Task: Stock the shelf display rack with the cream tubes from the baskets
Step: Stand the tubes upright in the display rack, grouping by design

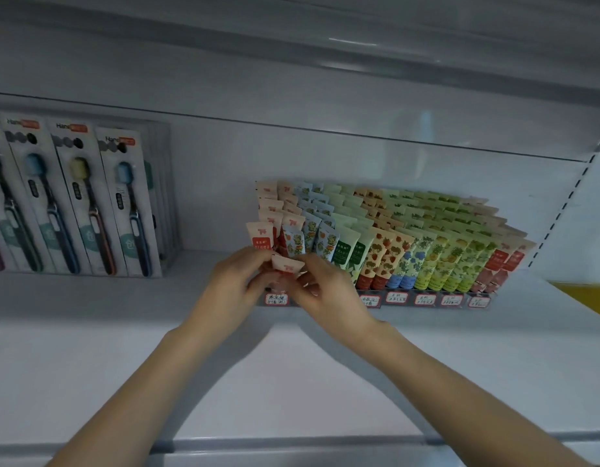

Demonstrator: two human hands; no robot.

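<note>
Your left grip (pixel 236 281) and your right grip (pixel 325 293) both pinch one pink cream tube (pixel 287 264), with fingers curled round its sides. The tube is low at the front of the display rack (pixel 408 301), near the left end, just in front of the pink rows and above the price tags (pixel 276 299). The rack sits on the white shelf (pixel 291 382) and looks almost full. Your job now, I think, is to slip this tube into a pink row. Stand it up first, flat end up and cap down, like the other tubes (pixel 386 254). Turn the picture side to face you. Push it in gently so you don't knock the blue flower tube (pixel 293 246) just beside it. Use soft fingers so the tube doesn't bend. Let go only when it leans on the tube behind it. The toothbrush packs (pixel 89 203) on the left are well apart, so you need not worry about them
</note>
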